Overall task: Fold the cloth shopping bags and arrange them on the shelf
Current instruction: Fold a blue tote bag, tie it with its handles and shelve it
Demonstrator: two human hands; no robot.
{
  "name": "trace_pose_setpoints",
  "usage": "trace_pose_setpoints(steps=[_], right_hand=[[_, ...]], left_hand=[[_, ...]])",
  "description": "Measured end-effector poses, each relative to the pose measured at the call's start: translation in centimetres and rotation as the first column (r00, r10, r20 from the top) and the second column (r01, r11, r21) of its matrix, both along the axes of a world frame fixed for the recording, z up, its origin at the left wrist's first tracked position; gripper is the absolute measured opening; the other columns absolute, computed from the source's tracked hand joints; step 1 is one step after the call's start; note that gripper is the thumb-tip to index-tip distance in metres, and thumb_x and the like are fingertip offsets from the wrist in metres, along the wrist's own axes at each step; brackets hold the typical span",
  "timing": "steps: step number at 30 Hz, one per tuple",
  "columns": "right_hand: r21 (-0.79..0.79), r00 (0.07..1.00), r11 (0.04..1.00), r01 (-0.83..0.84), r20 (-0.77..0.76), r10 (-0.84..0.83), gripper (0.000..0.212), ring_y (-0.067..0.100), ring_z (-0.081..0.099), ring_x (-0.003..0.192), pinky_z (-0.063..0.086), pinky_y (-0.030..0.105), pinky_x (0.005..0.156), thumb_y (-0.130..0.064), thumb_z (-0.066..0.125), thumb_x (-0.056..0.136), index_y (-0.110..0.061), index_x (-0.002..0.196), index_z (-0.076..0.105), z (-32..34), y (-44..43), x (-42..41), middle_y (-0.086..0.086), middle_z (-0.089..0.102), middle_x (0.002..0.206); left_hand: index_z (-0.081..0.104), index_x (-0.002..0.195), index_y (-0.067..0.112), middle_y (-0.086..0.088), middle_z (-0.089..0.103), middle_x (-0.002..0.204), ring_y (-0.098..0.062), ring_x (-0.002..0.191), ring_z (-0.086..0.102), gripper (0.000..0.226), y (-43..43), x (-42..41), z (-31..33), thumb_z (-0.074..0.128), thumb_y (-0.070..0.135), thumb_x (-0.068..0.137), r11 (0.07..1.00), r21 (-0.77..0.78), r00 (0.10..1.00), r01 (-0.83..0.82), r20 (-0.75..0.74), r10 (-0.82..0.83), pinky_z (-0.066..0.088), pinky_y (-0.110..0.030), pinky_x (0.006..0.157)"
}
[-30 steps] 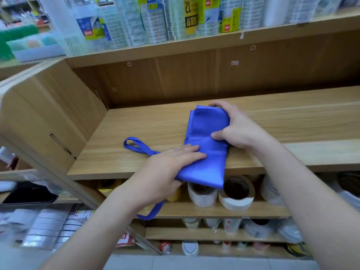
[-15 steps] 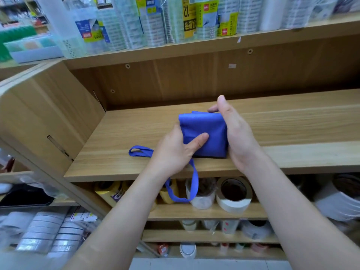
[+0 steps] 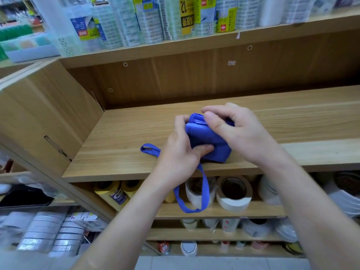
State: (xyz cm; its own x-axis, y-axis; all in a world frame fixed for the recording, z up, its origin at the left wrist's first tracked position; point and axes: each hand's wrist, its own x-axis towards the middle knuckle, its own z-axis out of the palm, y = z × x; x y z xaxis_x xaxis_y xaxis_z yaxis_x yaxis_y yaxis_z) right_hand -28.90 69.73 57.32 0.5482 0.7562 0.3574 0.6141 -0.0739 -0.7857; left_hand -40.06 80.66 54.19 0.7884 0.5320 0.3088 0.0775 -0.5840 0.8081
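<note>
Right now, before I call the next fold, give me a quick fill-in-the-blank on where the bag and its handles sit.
1. The left hand and right hand grip a folded bag coloured ____.
2. The hanging handle drops past the shelf at its ____ edge.
3. The second handle lies on the shelf, to the ____ of the left hand.
Missing words: blue; front; left.

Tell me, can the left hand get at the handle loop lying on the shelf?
Probably yes, though not at once. The handle loop lies on the shelf beside the left hand, with nothing between; but that hand grips the folded bag and must release it first.
</note>
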Motion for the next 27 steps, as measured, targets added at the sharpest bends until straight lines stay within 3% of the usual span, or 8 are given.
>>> trace_pose_setpoints(steps=[2, 4, 8, 10, 13, 16, 23, 27], right_hand=[[-0.319, 0.954, 0.947, 0.026, 0.292, 0.072, 0.068, 0.013, 0.055, 0.083, 0.043, 0.032, 0.076, -0.086, 0.038, 0.076, -0.029, 0.105, 0.062, 1.3, -0.2, 0.2, -0.007, 0.051, 0.088], [-0.465, 0.895, 0.881, 0.083, 0.424, 0.139, 0.082, 0.017, 0.055, 0.081, 0.047, 0.038, 0.076, -0.093, 0.026, 0.064, -0.025, 0.099, 0.055, 2.3, 0.0, 0.0, -0.003, 0.052, 0.089], [-0.408, 0.79, 0.904, 0.126, 0.593, 0.158, 0.075, 0.02, 0.051, 0.069, 0.042, 0.037, 0.063, -0.085, 0.011, 0.066, -0.021, 0.082, 0.045, 1.8, -0.4, 0.1, -0.006, 0.051, 0.072], [-0.346, 0.701, 0.923, 0.168, 0.7, 0.135, 0.069, 0.019, 0.045, 0.065, 0.034, 0.035, 0.057, -0.081, 0.007, 0.07, -0.022, 0.08, 0.041, 1.3, -0.8, 0.3, -0.011, 0.042, 0.067], [-0.258, 0.636, 0.959, 0.118, 0.761, 0.126, 0.058, 0.021, 0.042, 0.06, 0.03, 0.031, 0.052, -0.075, 0.023, 0.082, -0.021, 0.076, 0.04, 0.8, -1.8, 0.9, -0.009, 0.042, 0.066], [-0.223, 0.582, 0.973, 0.059, 0.799, 0.148, 0.053, 0.026, 0.052, 0.061, 0.029, 0.029, 0.05, -0.07, 0.033, 0.087, -0.019, 0.073, 0.041, 0.6, -2.6, 1.8, -0.001, 0.053, 0.067], [-0.234, 0.528, 0.972, 0.037, 0.83, 0.18, 0.06, 0.029, 0.057, 0.062, 0.029, 0.026, 0.047, -0.068, 0.04, 0.088, -0.011, 0.074, 0.054, 0.9, -3.9, 2.1, 0.003, 0.057, 0.069], [-0.346, 0.581, 0.921, 0.179, 0.792, 0.185, 0.064, 0.019, 0.048, 0.067, 0.033, 0.032, 0.054, -0.08, 0.014, 0.074, -0.022, 0.079, 0.041, 1.6, -3.6, 2.4, -0.009, 0.045, 0.072]], left_hand=[[0.037, 0.114, 0.028, 0.009, 0.068, 0.093, -0.014, 0.092, 0.067, 0.05, -0.4, 0.1, 0.0, 0.069, 0.025, 0.076, 0.999, 0.005, 0.999, 0.035, -0.005, -0.035, 0.054, -0.047, 0.079], [0.037, 0.112, 0.033, 0.016, 0.068, 0.093, -0.005, 0.087, 0.066, 0.05, -0.8, 0.2, -0.1, 0.067, 0.029, 0.072, 0.999, -0.038, 0.999, 0.035, -0.007, -0.035, 0.055, -0.044, 0.077], [0.038, 0.102, 0.055, 0.029, 0.062, 0.098, 0.009, 0.089, 0.059, 0.057, -0.6, -0.4, 0.2, 0.08, 0.036, 0.07, 0.997, 0.045, 0.995, 0.06, -0.088, -0.056, 0.048, -0.015, 0.072], [0.044, 0.107, 0.056, 0.024, 0.062, 0.1, 0.006, 0.095, 0.056, 0.056, 0.2, -1.3, 0.8, 0.083, 0.038, 0.07, 0.972, 0.201, 0.97, 0.122, -0.231, -0.075, 0.045, -0.017, 0.078], [0.061, 0.115, 0.037, 0.014, 0.066, 0.102, -0.003, 0.093, 0.059, 0.047, 1.8, -3.4, 2.1, 0.082, 0.037, 0.073, 0.947, 0.259, 0.905, 0.189, -0.419, -0.066, 0.048, -0.031, 0.086], [0.07, 0.101, 0.033, 0.012, 0.071, 0.088, -0.003, 0.08, 0.064, 0.026, 3.7, -5.8, 3.4, 0.079, 0.041, 0.078, 0.966, 0.161, 0.871, 0.203, -0.48, -0.103, 0.051, -0.024, 0.072], [0.072, 0.078, 0.016, -0.003, 0.066, 0.068, -0.014, 0.067, 0.059, 0.006, 6.3, -8.3, 3.8, 0.069, 0.021, 0.08, 0.935, -0.349, 0.98, -0.058, -0.201, -0.014, 0.05, -0.015, 0.062], [0.068, 0.11, 0.028, 0.01, 0.067, 0.107, -0.005, 0.101, 0.062, 0.034, 5.6, -9.0, 4.6, 0.078, 0.02, 0.079, 0.993, 0.051, 0.979, -0.104, -0.168, 0.112, 0.05, -0.023, 0.087]])
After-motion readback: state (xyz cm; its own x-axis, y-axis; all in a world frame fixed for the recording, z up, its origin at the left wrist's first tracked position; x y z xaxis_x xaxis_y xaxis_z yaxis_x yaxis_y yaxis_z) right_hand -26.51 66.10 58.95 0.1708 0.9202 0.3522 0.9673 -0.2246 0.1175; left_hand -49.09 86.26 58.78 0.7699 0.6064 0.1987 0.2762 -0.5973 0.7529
